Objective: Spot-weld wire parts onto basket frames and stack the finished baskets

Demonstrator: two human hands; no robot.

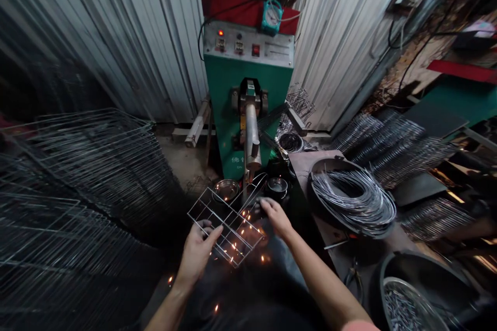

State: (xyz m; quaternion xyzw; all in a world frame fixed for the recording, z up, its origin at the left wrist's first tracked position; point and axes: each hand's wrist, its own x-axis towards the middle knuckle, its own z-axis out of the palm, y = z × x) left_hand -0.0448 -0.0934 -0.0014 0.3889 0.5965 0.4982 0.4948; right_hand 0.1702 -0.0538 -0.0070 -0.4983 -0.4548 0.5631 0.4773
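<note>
My left hand (198,249) grips the near left edge of a wire grid (228,226), thumb on top and fingers beneath. The grid is tilted under the tip of a spot welding machine (221,98). My right hand (275,214) is closed in a pinch at the grid's right side, on a thin curved wire (258,177) that loops up beside the machine's electrode (253,152). Its exact hold is partly hidden by the fingers. Orange sparks (234,246) scatter over the grid and fall toward my lap.
Stacks of wire grids (97,165) stand at left. On the right, a bench (306,165) bears a round tray (312,201) of bent wires (357,196) and pliers (354,276). A black basin (419,264) holds a bowl of short metal pieces (402,310). Bundled wire parts (388,139) lie behind.
</note>
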